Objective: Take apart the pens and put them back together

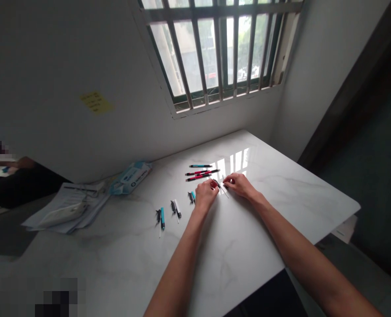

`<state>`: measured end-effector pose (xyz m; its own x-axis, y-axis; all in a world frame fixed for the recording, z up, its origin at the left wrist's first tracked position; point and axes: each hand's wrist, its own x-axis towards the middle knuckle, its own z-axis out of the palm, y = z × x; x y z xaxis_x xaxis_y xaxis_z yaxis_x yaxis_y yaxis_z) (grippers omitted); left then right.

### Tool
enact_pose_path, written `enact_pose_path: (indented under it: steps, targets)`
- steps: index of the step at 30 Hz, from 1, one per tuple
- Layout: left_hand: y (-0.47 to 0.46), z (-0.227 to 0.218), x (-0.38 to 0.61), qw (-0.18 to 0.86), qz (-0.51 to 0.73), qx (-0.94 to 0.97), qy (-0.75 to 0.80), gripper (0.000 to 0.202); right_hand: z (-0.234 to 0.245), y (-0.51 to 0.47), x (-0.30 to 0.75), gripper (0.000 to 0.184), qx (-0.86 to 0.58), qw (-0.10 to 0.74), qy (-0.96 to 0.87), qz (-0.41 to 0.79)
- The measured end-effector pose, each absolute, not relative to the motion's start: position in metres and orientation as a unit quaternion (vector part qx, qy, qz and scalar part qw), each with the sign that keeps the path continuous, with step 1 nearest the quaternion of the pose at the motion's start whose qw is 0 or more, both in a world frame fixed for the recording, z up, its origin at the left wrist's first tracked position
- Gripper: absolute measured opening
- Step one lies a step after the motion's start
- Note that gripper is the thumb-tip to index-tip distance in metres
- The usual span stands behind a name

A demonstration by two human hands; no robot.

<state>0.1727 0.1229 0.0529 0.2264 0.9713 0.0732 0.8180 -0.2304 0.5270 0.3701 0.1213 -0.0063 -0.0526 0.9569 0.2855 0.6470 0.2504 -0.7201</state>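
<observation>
My left hand (206, 193) and my right hand (237, 183) meet over the middle of a white marble table (281, 193). Both have the fingers curled in a pinch. Between them lie a dark pen part (217, 183) and a thin refill (224, 192), the left fingers on the dark part, the right on the refill's far end. Just beyond the hands lie three whole pens: one teal (200, 166) and two red (200, 174). To the left of my left hand lie several loose pen pieces, teal (162, 217), black (173, 206) and white (177, 208).
A pack of wet wipes (131, 177) lies at the wall, a pile of papers (68, 207) to its left. A yellow note (95, 102) sticks on the wall. A barred window (221, 48) is ahead. A person in dark clothes (17, 180) is at far left.
</observation>
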Motion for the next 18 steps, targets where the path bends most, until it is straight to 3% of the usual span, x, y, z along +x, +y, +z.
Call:
enact_pose_path:
  steps: [4, 18]
  targets:
    - [0.133, 0.041, 0.179, 0.176, 0.156, 0.771, 0.592, 0.014, -0.008, 0.126, 0.367, 0.019, -0.591, 0.416, -0.667, 0.18]
    - [0.144, 0.03, 0.175, 0.157, 0.202, 0.773, 0.58, 0.01, -0.007, 0.128, 0.353, 0.019, -0.59, 0.403, -0.666, 0.214]
